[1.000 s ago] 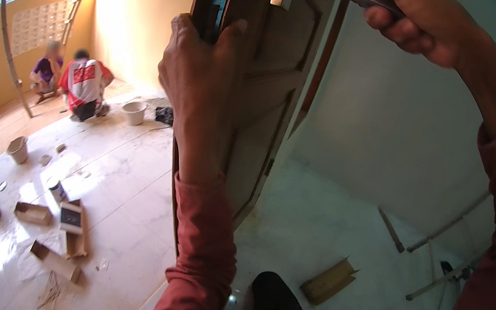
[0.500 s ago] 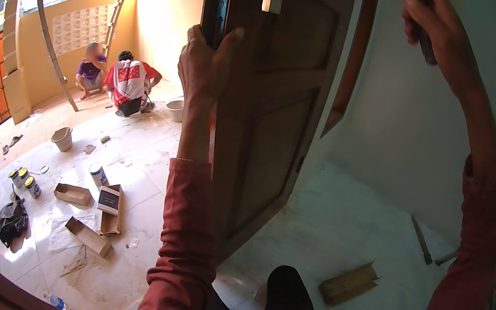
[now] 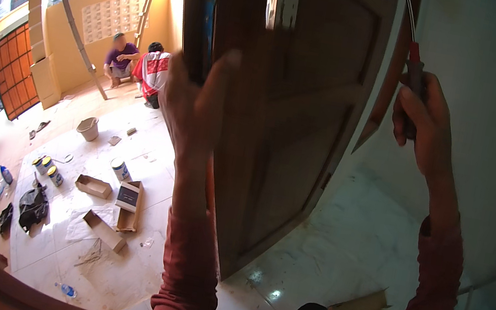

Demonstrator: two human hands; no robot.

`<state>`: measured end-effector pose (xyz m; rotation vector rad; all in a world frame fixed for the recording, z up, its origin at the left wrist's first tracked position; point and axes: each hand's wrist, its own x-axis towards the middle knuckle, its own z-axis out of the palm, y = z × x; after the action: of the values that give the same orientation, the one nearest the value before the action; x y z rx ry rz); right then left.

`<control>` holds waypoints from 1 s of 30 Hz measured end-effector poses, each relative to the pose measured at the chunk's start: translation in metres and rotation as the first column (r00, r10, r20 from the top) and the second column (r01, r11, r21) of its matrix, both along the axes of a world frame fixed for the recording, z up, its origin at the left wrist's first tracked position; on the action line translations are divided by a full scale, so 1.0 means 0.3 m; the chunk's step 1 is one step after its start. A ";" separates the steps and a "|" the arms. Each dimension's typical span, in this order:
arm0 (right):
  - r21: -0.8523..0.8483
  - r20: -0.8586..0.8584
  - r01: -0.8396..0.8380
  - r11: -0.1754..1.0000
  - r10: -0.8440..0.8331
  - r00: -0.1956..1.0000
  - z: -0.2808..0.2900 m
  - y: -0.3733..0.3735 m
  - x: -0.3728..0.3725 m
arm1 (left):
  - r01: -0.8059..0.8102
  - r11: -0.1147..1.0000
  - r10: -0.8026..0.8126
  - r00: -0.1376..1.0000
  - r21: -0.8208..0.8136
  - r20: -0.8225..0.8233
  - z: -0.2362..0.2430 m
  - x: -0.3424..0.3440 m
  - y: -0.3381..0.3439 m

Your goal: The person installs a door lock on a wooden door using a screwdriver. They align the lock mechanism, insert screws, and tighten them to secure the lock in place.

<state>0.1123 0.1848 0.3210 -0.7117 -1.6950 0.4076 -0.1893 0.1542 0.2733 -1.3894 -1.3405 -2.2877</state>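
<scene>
Lowered since the previous frame: right hand (image 3: pixel 425 120), now at 2 o'clock from view centre. Fingers are wrapped around the handle of the screwdriver (image 3: pixel 415 58); its shaft points toward 11 o'clock, clear of the door (image 3: pixel 309 106). Door stands at 12 to 1 o'clock. Left hand (image 3: pixel 195 109), at 10 o'clock, blurred, clasps the door's edge between thumb and fingers. Cardboard boxes (image 3: pixel 104 231) lie at 8 o'clock.
</scene>
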 end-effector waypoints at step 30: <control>-0.150 0.250 -0.207 0.967 0.239 0.938 1.011 -0.423 0.036 | 0.203 0.963 -0.213 0.976 -0.178 -0.043 0.996 -0.018 -0.140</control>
<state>0.1232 0.0580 0.6244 -0.6873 -2.0301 0.6007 -0.1947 0.1123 0.5722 -1.7173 -1.4674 -2.2773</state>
